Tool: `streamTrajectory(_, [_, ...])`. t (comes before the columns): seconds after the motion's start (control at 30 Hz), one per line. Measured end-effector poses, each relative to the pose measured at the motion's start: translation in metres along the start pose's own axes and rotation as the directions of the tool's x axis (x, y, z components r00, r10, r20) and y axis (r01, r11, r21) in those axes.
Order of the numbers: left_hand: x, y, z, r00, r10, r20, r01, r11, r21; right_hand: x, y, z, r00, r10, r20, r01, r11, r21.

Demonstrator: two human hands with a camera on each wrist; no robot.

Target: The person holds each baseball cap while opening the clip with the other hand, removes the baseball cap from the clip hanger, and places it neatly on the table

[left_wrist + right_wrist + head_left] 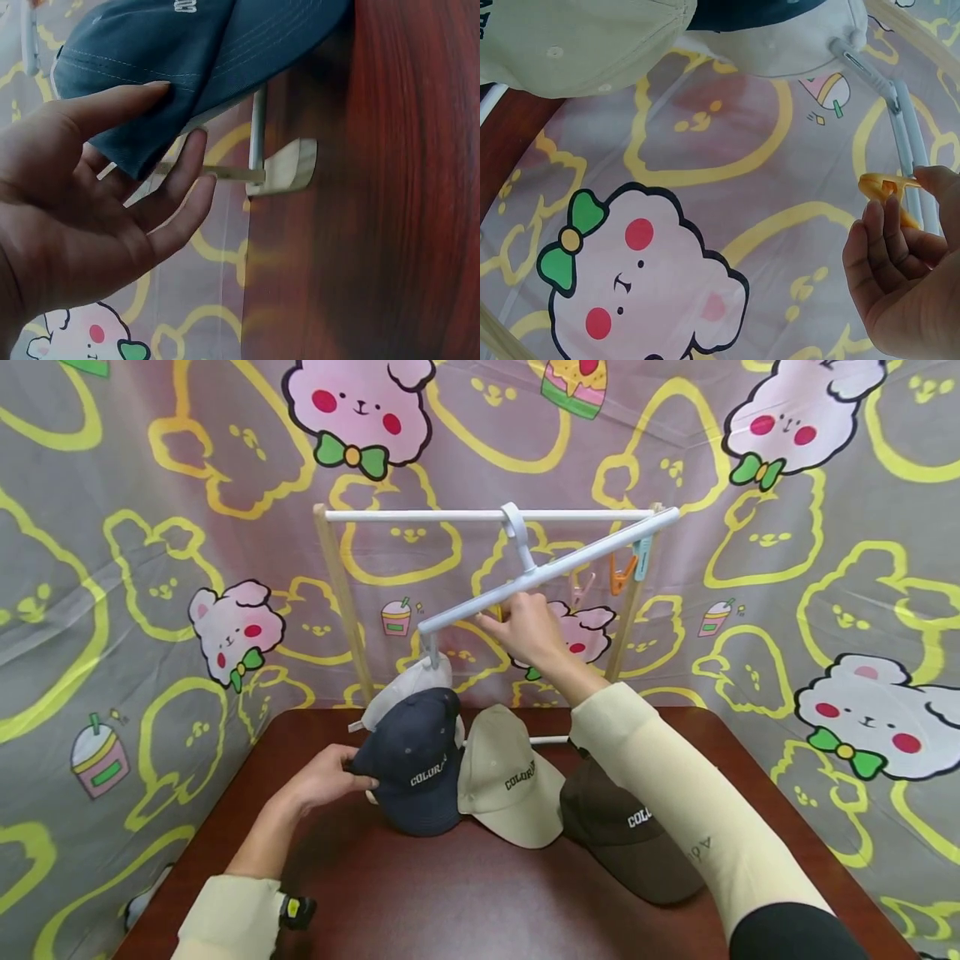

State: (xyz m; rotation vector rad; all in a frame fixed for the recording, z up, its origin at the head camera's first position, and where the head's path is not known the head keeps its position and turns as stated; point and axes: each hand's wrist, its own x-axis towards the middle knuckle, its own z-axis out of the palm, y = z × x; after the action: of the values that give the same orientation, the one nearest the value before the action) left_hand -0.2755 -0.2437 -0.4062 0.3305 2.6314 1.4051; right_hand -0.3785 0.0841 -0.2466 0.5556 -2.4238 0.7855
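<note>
A grey clip [431,649] at the low end of the pale blue hanger [585,553] holds the white cap [408,683]. Toward the high end sit a pink clip [583,587], an orange clip [622,575] and a light blue clip [642,560]. The hanger hooks over the white rod [420,516] of a wooden-posted rack, on a reddish-brown tabletop [487,902] before a cartoon-printed cloth [480,447]. The left hand [327,774] grips the side of the navy cap [416,760] between thumb and fingers, and the right hand [532,631] pinches a yellow clip [885,185] under the hanger bar. The navy cap is in front of the white one, beside the beige cap [498,768]; a brown cap [626,843] (partly hidden by the right sleeve) is farther right. The navy cap points brim down and lettering outward, crown up, its long axis nearly upright; the hanger bar slants from lower left to upper right.
</note>
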Motion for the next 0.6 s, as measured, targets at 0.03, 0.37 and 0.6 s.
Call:
streamTrajectory(0.03, [0.000, 0.000, -0.001, 1.000, -0.001, 0.007, 0.001, 1.000, 0.014, 0.000, 0.000, 0.000, 1.000, 0.003, 0.000, -0.003, 1.000, -0.002])
streamTrajectory(0.37, [0.019, 0.019, -0.005, 0.998, 0.019, -0.053, -0.007, 0.977, 0.211, -0.001, 0.001, -0.002, 1.000, 0.009, 0.016, -0.009, 1.000, -0.011])
streamTrajectory(0.6, [0.035, 0.036, -0.004, 0.890, 0.181, -0.419, -0.096, 0.971, 0.217, -0.001, 0.000, -0.003, 0.999, -0.007, 0.032, 0.006, 1.000, 0.016])
